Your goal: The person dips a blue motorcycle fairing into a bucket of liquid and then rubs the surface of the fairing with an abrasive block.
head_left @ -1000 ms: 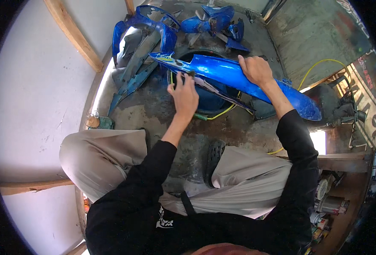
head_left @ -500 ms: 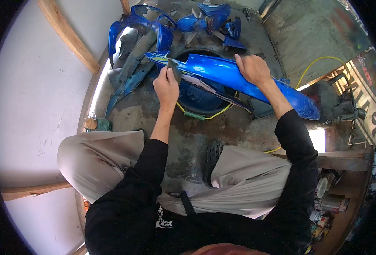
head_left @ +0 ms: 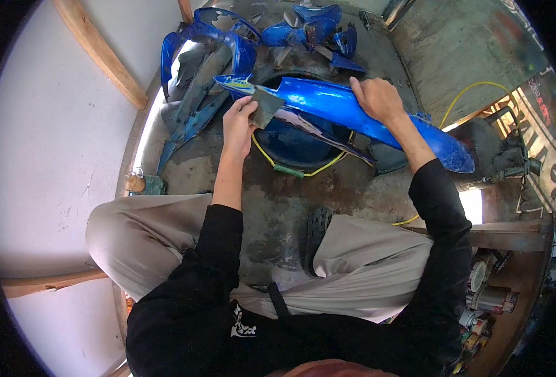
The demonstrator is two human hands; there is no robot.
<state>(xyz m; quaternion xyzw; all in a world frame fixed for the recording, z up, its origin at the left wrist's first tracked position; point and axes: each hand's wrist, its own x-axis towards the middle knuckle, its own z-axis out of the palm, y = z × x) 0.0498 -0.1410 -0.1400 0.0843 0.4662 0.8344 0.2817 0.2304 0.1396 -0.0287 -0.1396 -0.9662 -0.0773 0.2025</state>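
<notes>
A long glossy blue plastic fairing panel lies slanted across the view, its narrow left tip scuffed to pale and yellowish patches. My right hand is closed over its upper edge right of the middle. Near the scuffed tip, my left hand pinches a dark grey-green sheet that looks like sandpaper between thumb and fingers. The sheet overlaps the panel's lower edge; whether it presses on the surface I cannot tell. Beneath the panel stands a dark bucket with a yellow handle and green grip, partly hidden.
More blue fairing parts lie at the far left, and others at the far middle. A small jar stands by the left wall. A yellow hose curves at the right, above dark machinery. Cans fill a shelf at lower right.
My left hand has shifted slightly left and down, and the sheet now shows its flat face. The right hand keeps its grip, and the panel has barely moved.
</notes>
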